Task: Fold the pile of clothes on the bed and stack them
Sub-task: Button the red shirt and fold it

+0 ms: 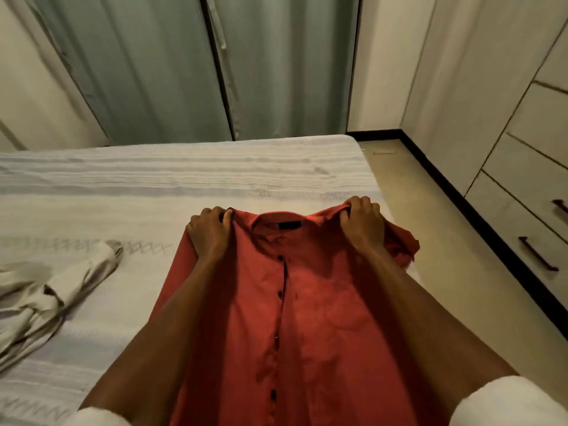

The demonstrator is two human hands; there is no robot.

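Observation:
A red button-up shirt (307, 302) lies front side up on the white bed (184, 186), collar pointing away from me, dark buttons running down its middle. My left hand (209, 232) grips the shirt's left shoulder, fingers curled over the fabric edge. My right hand (362, 222) grips the right shoulder the same way. One red sleeve bunches beyond my right hand near the bed's right edge. A crumpled beige garment (46, 293) lies on the bed at the left.
Green curtains (199, 66) hang behind the bed's far side. A cream wardrobe with drawers and dark handles (538, 253) stands at the right, across a strip of floor (461, 272). The bed's right edge runs close beside the shirt.

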